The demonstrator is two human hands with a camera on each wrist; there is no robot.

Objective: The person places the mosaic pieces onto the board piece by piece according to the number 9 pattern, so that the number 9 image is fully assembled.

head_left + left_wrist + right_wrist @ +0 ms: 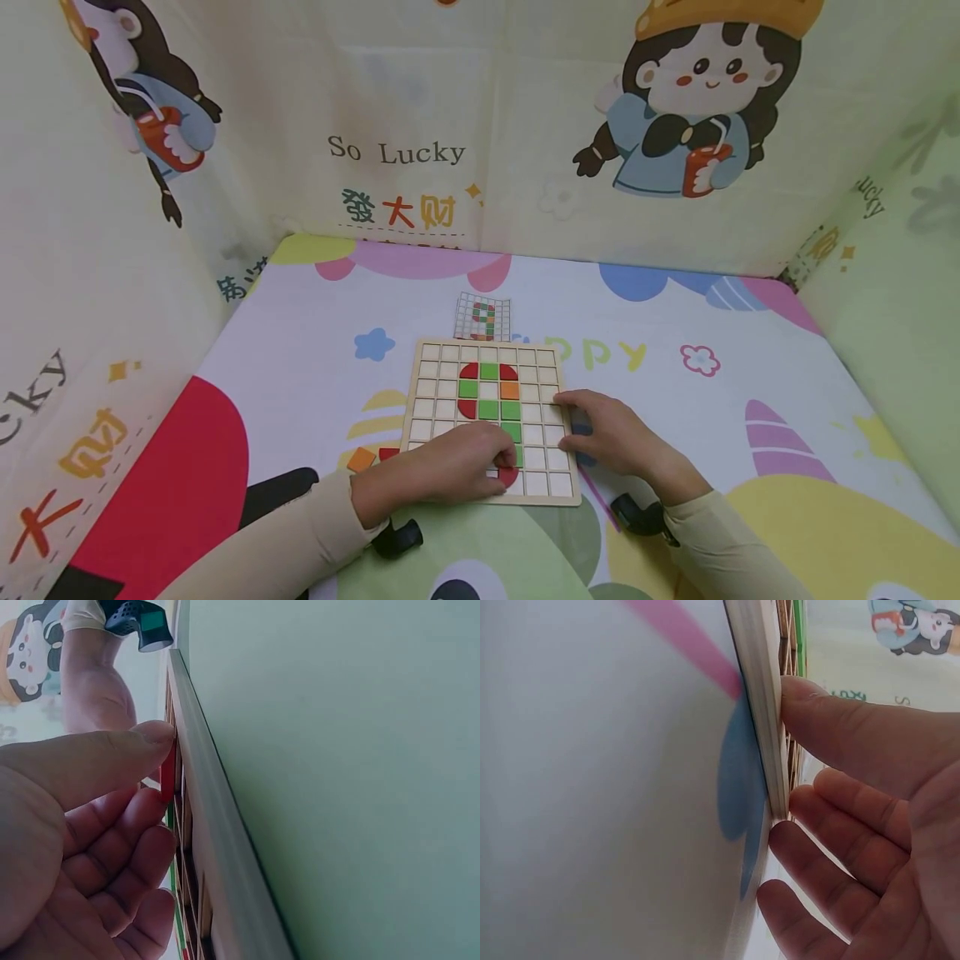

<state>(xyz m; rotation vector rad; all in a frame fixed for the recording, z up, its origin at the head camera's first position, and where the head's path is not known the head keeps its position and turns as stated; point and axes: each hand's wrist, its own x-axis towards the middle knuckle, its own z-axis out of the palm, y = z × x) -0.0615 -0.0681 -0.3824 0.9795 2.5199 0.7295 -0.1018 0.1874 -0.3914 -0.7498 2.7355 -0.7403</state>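
Observation:
A wooden grid board (543, 481) lies flat on the table, with red rounded tiles (468, 408), green square tiles (488, 409) and one orange square tile (509, 390) in its cells. My left hand (461, 458) reaches over the lower part of the board. Between its thumb and index finger it pinches a red rounded tile (168, 776), low in the column of green tiles. My right hand (618, 433) rests at the board's right side, thumb and fingertips touching the frame (761, 712), its fingers loosely bent.
Behind the board stands a small pattern card (482, 317) with a coloured grid. A loose orange square tile (361, 459) and a red tile (388, 454) lie left of the board, close to my left forearm. Printed cloth walls (525, 167) enclose the table's back and sides.

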